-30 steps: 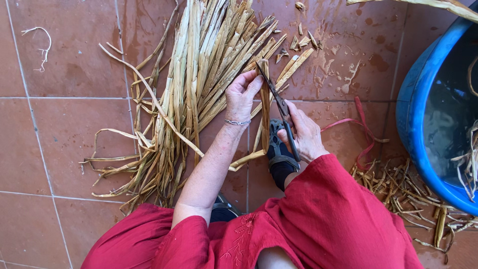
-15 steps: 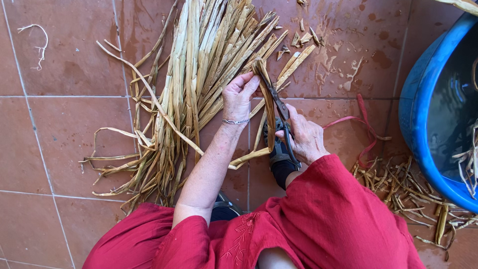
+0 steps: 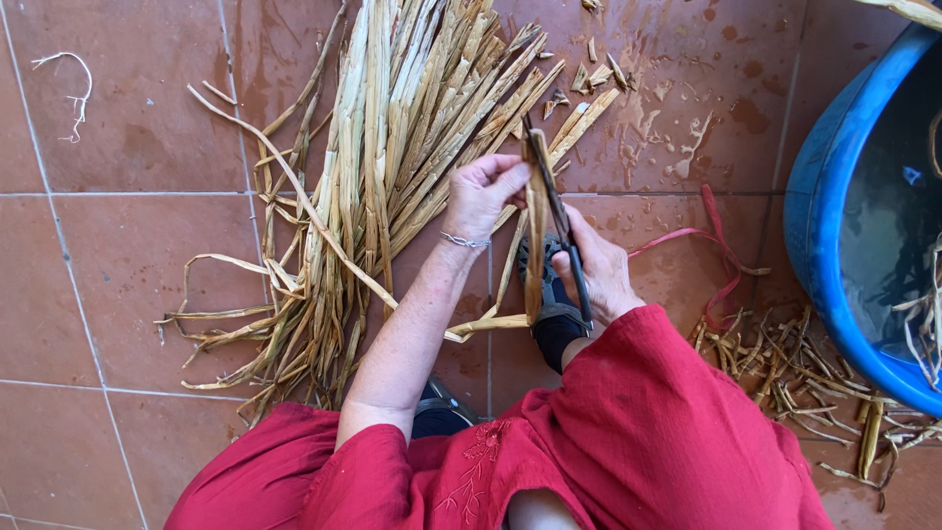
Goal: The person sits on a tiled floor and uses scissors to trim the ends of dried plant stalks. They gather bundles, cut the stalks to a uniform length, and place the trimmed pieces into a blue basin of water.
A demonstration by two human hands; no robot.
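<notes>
A single head-worn camera looks almost straight down from close above the person's own lap onto reddish-brown square floor tiles (image 3: 128, 255). Beyond the fingers (image 3: 496, 177) of the left hand (image 3: 481, 196) the view ends; its tilt is probably slight.

Terracotta tile floor (image 3: 128, 265), pale grout lines, wet patches toward top right. Blue plastic tub (image 3: 819, 196) at right edge. Bright daylight.
</notes>
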